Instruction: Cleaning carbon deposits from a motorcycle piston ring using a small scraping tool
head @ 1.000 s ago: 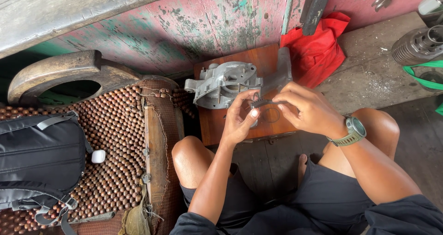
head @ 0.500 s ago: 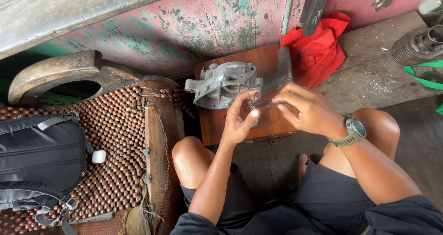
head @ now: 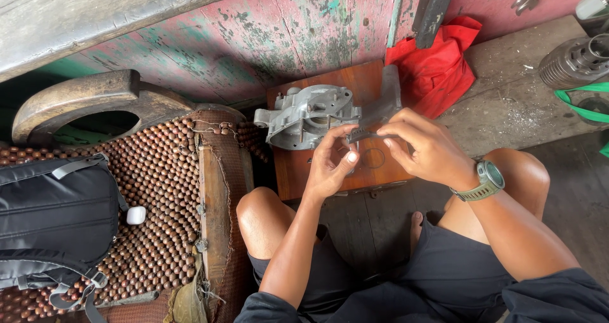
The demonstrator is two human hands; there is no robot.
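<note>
I pinch a thin dark gasket strip (head: 365,134) between both sets of fingertips, my left hand (head: 331,164) at seven o'clock of it, my right hand (head: 426,147) at four, over the wooden board (head: 365,85). The grey metal casing (head: 307,115) lies at nine o'clock on that board. A red cloth (head: 438,69) sits at one o'clock.

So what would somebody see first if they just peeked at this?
Probably the two hands in the middle: the left hand and right hand pinch a thin dark strip between them. Just behind, a grey metal casing sits on a brown board, with a bright red cloth to the right. On the left, a black backpack lies on a beaded mat.
</note>
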